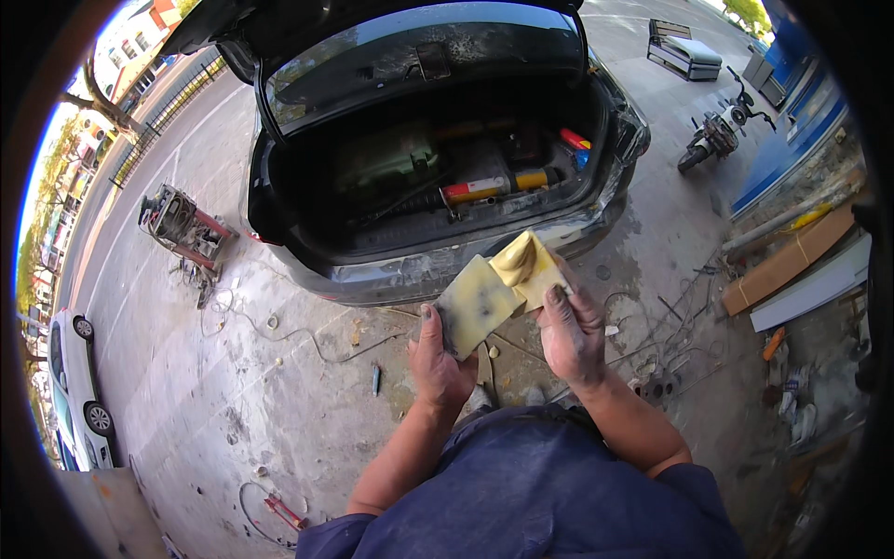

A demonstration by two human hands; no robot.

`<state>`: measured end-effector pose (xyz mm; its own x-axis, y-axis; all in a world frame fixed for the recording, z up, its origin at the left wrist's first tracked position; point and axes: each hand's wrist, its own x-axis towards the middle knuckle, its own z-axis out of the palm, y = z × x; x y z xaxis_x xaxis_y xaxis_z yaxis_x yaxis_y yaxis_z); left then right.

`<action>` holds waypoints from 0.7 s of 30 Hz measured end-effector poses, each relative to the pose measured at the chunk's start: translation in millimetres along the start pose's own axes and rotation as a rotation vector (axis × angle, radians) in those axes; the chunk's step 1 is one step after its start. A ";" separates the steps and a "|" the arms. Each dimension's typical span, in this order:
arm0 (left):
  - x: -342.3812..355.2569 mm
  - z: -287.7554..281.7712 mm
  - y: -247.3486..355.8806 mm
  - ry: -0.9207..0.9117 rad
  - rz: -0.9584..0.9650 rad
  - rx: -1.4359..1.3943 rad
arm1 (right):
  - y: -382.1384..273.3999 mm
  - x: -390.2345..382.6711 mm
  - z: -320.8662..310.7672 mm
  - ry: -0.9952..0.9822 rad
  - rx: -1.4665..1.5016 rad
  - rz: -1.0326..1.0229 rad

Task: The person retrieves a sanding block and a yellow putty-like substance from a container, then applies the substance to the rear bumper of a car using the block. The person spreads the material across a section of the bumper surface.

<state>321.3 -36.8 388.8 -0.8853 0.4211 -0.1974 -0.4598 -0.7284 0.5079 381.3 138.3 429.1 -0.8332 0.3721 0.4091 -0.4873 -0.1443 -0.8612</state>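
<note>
My left hand (437, 367) is closed on a flat, pale yellow filler spreader (475, 304) with grey smudges, its thumb along the near left edge. In my right hand (575, 341) is a second yellow spreader (549, 283), pinched under the thumb. A thick lump of yellowish body filler (515, 264) lies on that second spreader. The two spreaders meet or overlap at their inner edges; whether they press together I cannot tell. Pale dust covers the right hand's fingers. Just beyond both hands is the scuffed rear bumper (410, 277) of a dark car.
The car's trunk lid (433, 61) stands raised. Inside the trunk lies a red and yellow tool (494, 187). A dusty machine (184, 228) stands left, with a hose (321, 354) trailing over the floor. Cardboard (792, 259) and scraps line the right, below a parked motorcycle (724, 133).
</note>
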 end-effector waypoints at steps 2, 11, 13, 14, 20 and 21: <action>0.9 -2.0 5.7 0.018 0.028 0.033 | -4.4 -4.5 -3.3 -0.149 -0.516 -0.139; 13.0 -4.2 10.6 0.044 0.146 0.068 | -5.1 23.4 7.1 -0.273 -1.109 -0.515; 11.8 9.6 10.6 0.044 0.180 0.042 | -0.7 12.0 22.5 -0.358 -1.229 -0.502; 16.8 11.3 11.0 0.081 0.198 0.059 | 8.5 1.0 22.0 -0.386 -1.243 -0.469; 33.3 -31.9 23.3 0.031 0.510 0.623 | 1.7 11.9 29.4 -0.359 -0.841 -0.269; 23.7 -18.0 23.9 0.014 0.576 0.716 | -1.2 17.3 30.6 -0.301 -0.834 -0.263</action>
<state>288.1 -54.0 381.2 -0.9671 0.0865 0.2394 0.2018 -0.3127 0.9282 359.5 116.9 446.5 -0.8120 0.0284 0.5829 -0.4219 0.6616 -0.6199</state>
